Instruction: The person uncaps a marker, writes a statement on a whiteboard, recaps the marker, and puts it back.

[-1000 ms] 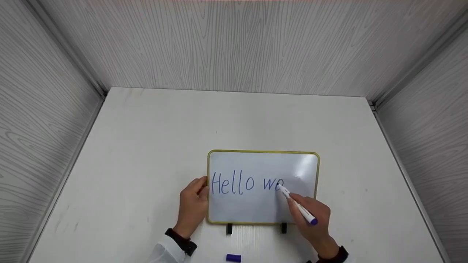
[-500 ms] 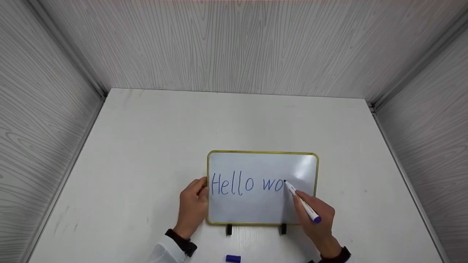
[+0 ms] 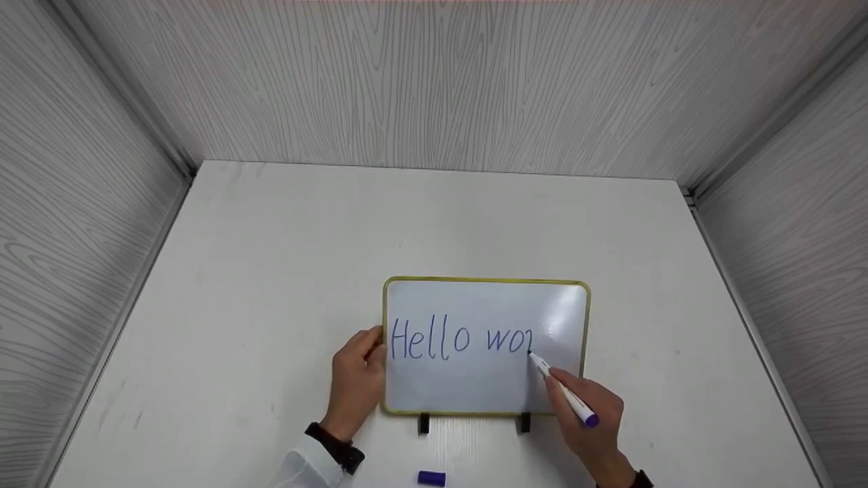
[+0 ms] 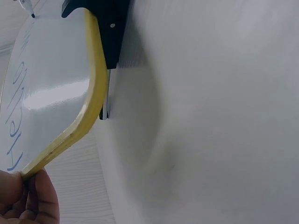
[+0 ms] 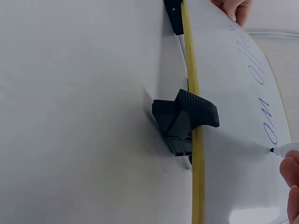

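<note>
- We find the white table (image 3: 271, 224) faintly marked at the left. Its surface appears smooth, so in our judgement the board could slide if shoved.
- We find the whiteboard (image 3: 468, 376) standing on the table, in the part nearest the person. We rate tipping the chief hazard, its likely causes being heavy pen pressure or a slack left-hand hold. The face is pale and glossy, with glare at the upper right; the yellow rim looks sound where visible. Blue writing (image 3: 428, 339) reads "Hello wo" plus one stroke, its "H" close to the left rim. Further letters could become cramped, the room at the right being limited.
- We observe the right hand (image 3: 591, 415) gripping the marker, below and right of the words. Ink could smear should the hand drag across it; we cannot tell whether the hand touches the board.
- We observe the left hand (image 3: 357, 376) pinching the left rim. A sudden tug there could spoil a stroke.
- We note the marker (image 3: 575, 405), white with a purple end, its dark tip at the last stroke. It could skid on the gloss.
- We note black supports (image 3: 424, 423) at the lower rim; an uneven seat could let the board rock.
- We record the blue cap (image 3: 432, 478) lying loose on its side; a brushing sleeve could roll it away.
</note>
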### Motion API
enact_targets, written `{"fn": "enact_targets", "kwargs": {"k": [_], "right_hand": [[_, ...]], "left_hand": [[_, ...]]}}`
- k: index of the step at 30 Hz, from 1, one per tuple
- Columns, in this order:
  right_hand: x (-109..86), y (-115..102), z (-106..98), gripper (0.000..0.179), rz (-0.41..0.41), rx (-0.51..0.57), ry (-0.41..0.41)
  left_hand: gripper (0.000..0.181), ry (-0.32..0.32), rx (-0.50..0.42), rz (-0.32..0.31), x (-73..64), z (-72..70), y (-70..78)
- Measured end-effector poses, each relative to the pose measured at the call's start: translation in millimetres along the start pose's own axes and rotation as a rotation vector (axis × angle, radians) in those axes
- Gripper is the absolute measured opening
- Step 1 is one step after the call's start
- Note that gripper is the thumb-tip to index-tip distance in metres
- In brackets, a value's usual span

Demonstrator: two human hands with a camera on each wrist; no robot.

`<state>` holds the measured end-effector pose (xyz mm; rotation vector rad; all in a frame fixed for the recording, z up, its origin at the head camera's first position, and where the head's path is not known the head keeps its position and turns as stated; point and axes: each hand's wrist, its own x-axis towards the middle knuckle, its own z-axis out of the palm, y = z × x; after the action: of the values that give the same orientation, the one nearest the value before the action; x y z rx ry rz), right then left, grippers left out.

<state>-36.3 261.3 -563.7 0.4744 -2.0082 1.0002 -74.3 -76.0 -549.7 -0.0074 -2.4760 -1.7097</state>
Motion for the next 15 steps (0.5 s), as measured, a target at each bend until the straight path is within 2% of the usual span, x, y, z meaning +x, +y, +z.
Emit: {"fn": "enact_targets", "kwargs": {"k": [6,10,15], "right_hand": [[-3.6,-3.5,-0.3,0.009,0.008,0.003,-0.020],[0.2,-2.8,1.1,0.015,0.003,-0.004,-0.009],[6.0,-0.5,3.1,0.014,0.000,0.003,0.011]], "left_hand": [[0.035,-0.001,-0.011,0.006,0.2,-1.0,0.6],[0.036,-0.005,-0.010,0.009,0.3,-1.3,0.6],[0.037,-0.017,-0.019,-0.004,0.2,-1.2,1.6]]}}
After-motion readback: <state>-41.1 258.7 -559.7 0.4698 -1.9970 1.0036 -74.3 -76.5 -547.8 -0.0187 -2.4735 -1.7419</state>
